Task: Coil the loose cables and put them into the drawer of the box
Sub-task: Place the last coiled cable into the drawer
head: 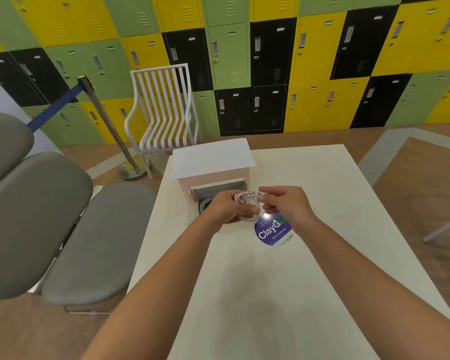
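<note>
Gripping a white coiled cable (pixel 247 206), the left hand (pixel 226 207) has its fingers curled round the loops, which hang from the hand's right side just above the tabletop. To its right, the right hand (pixel 287 205) pinches the cable's free end (pixel 261 194) between thumb and forefinger, the other fingers loosely bent below; the short run of cable between the two hands lies nearly level. Both hands hover over the white table (pixel 322 229), close together and just in front of the box.

Behind the left hand, the drawer (pixel 218 189) of the small white box (pixel 211 162) stands pulled out toward the person. Inside it, at the left, lies another coiled cable (pixel 205 204), greyish and partly hidden by the left hand. The held coil is in front of the drawer's open mouth, toward its right end, not inside it.

Below and between the hands, a round purple sticker (pixel 270 232) on the table reads "ClayGo", with a smaller line "Clean as you go" under it; a green mark at its upper edge is partly covered by the right hand, and the small print at the top is too blurred to read.

At the far left stand grey padded seats (pixel 50 216), then a stanchion post (pixel 109 128) with a blue belt, then a white slatted chair (pixel 164 110), all before a wall of green, yellow and black lockers (pixel 315 61).
</note>
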